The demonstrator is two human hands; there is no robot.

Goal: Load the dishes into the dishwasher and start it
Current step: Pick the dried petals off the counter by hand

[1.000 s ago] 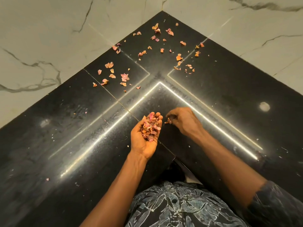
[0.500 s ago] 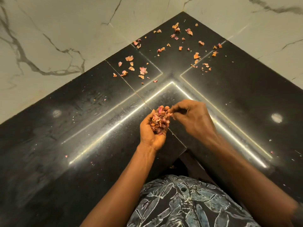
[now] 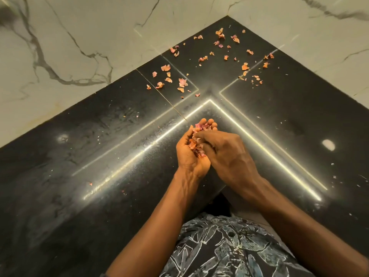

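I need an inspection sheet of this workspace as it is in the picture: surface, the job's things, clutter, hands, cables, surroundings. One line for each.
Surface: black stone counter, corner-shaped, glossy, with bright light reflections and fine crumbs.
Job's things: no dishes or dishwasher seen.
Clutter: scattered petals, pink and orange, lying on the far corner of the counter.
Hands: left hand cupped palm up, holding a heap of petals; right hand laid over it, fingers reaching into the heap.
Cables: nothing seen.
Surroundings: white marble wall with grey veins behind the counter; patterned shirt at the lower edge.
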